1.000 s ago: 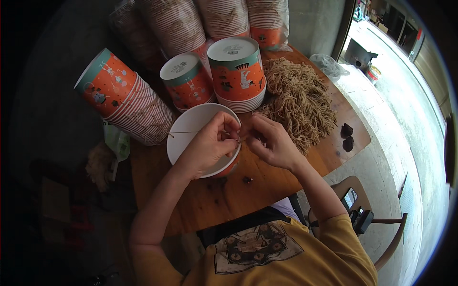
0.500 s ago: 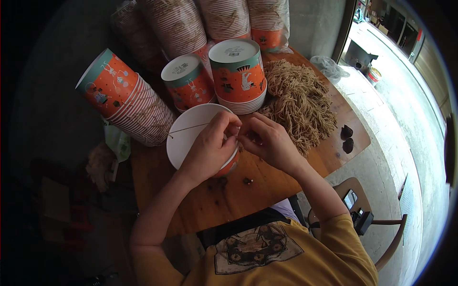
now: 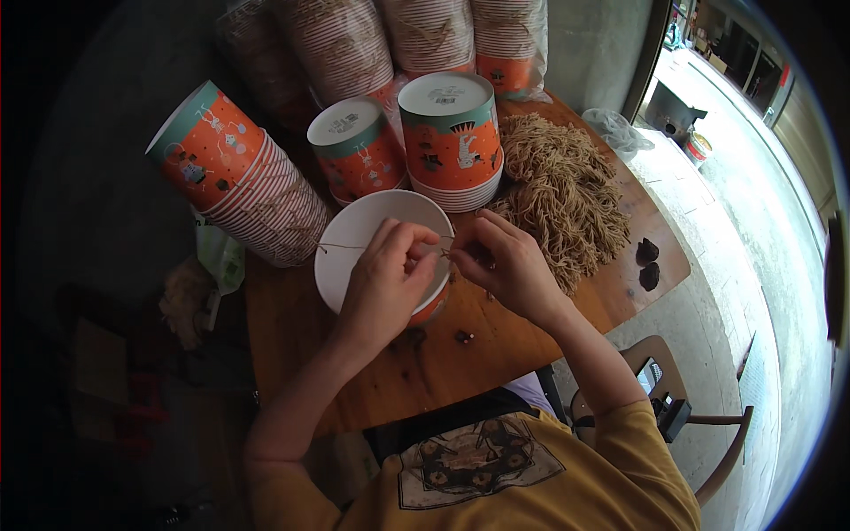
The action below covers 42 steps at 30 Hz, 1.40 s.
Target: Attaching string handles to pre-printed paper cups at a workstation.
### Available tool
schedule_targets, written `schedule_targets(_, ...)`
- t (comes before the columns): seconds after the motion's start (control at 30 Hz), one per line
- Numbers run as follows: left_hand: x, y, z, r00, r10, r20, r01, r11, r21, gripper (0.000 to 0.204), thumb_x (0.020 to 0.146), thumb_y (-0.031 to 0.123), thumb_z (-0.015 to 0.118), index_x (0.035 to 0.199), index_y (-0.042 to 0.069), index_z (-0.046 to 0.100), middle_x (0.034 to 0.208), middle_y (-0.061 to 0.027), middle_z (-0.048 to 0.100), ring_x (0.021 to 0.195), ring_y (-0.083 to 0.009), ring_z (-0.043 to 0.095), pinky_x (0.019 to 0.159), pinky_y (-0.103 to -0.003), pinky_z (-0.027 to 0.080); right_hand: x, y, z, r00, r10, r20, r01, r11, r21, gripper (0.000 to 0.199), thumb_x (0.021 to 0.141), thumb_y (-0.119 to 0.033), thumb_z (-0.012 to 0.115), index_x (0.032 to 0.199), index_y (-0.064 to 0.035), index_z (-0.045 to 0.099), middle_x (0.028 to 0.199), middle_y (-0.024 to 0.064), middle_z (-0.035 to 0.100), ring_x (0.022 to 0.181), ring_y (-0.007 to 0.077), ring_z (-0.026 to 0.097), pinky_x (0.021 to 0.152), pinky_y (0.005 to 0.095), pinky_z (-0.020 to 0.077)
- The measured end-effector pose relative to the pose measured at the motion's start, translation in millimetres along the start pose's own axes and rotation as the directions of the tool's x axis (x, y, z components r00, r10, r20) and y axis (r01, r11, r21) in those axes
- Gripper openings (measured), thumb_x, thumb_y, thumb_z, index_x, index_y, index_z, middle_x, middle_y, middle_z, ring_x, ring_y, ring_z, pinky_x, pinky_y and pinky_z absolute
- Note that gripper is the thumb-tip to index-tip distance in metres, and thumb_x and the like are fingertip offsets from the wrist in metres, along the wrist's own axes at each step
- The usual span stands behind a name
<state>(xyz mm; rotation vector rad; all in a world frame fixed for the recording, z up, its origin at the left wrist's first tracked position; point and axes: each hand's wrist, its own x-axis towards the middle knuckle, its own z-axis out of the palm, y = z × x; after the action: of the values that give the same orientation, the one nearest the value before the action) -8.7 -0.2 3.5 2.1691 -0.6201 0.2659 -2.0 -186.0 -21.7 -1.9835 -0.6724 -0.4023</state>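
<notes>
Two bare hands are seen over a white-lined paper bucket (image 3: 354, 252) that stands open side up on the wooden table (image 3: 292, 345), near its middle. The left hand (image 3: 385, 283) is laid across the bucket's rim, with its fingers curled and thumb and forefinger pinched shut on a thin brown string (image 3: 341, 247), which is stretched leftward across the white interior to the far rim. The right hand (image 3: 509, 265) is held just beside the left, at the bucket's right edge, with its fingertips closed together at the same string end; what exactly is pinched there cannot be told, as the spot is small and partly covered by the fingers. The two hands are almost touching at the fingertips. Behind the bucket, two stacks of orange and green buckets are set upside down: a taller one (image 3: 452, 137) on the right and a smaller one (image 3: 354, 150) on the left. A third stack (image 3: 235, 173) is laid on its side at the table's left edge, with its base turned toward the camera. Further stacks wrapped in clear film (image 3: 416, 40) are leaned at the back. A heap of brown string pieces (image 3: 562, 195) is spread on the table to the right of the hands, touching the taller stack. Two small dark objects (image 3: 647, 263) are noted near the table's right edge, and one small dark bit (image 3: 462, 336) is seen on the wood just below the hands
</notes>
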Motion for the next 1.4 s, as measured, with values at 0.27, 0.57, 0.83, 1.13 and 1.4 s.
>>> schedule_targets(0.27,0.4,0.2,7.8,0.998,-0.038,0.040,0.036,0.998,0.054,0.017,0.084,0.001,0.057,0.101,0.004,0.057,0.091,-0.0116,0.053,0.079,-0.0268,0.060,0.071,-0.037,0.049,1.2,-1.2,3.4,1.000,-0.023,-0.003,0.023,1.000,-0.006,0.012,0.081,-0.006,0.065,0.088,-0.0020,0.057,0.082,0.0092,0.056,0.071,0.0234,0.063,0.063,0.0329,0.0521)
schedule_targets(0.57,-2.5,-3.8,2.0,0.985,-0.162,0.061,0.166,0.983,-0.074,0.017,0.093,0.005,0.050,0.109,0.000,0.054,0.098,-0.0067,0.058,0.087,-0.0132,0.057,0.078,-0.027,0.047,1.7,-5.1,3.7,0.993,0.119,0.014,-0.120,0.989,0.083,0.013,0.081,-0.010,0.066,0.088,-0.0023,0.057,0.082,0.0090,0.058,0.073,0.0228,0.064,0.065,0.0335,0.0522)
schedule_targets(0.83,7.6,-15.8,7.5,0.914,-0.299,0.274,0.383,0.859,-0.340,0.015,0.091,0.008,0.054,0.103,-0.002,0.055,0.091,-0.0075,0.063,0.085,-0.0124,0.061,0.077,-0.028,0.049,2.0,-1.7,0.2,0.993,0.103,0.064,-0.108,0.990,0.089,0.015,0.083,-0.013,0.065,0.090,-0.0013,0.058,0.082,0.0112,0.060,0.074,0.0244,0.064,0.066,0.0344,0.0509)
schedule_targets(1.13,10.0,-16.8,4.2,0.930,-0.279,0.237,0.335,0.910,-0.243,0.013,0.090,0.006,0.055,0.099,-0.002,0.057,0.089,-0.0082,0.064,0.082,-0.0129,0.062,0.076,-0.028,0.049,3.7,2.3,-5.9,0.980,0.127,0.155,-0.160,0.963,0.218,0.013,0.088,-0.012,0.059,0.094,-0.0012,0.059,0.078,0.0143,0.064,0.073,0.0279,0.064,0.067,0.0359,0.0501)
schedule_targets(1.4,9.2,-14.8,5.4,0.938,-0.260,0.228,0.314,0.916,-0.251,0.012,0.088,0.004,0.055,0.099,-0.001,0.057,0.086,-0.0090,0.064,0.081,-0.0154,0.063,0.074,-0.029,0.050,3.6,-1.4,-2.0,0.992,0.075,0.098,-0.077,0.997,0.018,0.014,0.084,-0.015,0.063,0.090,-0.0035,0.058,0.073,0.0115,0.061,0.068,0.0268,0.063,0.062,0.0361,0.0498)
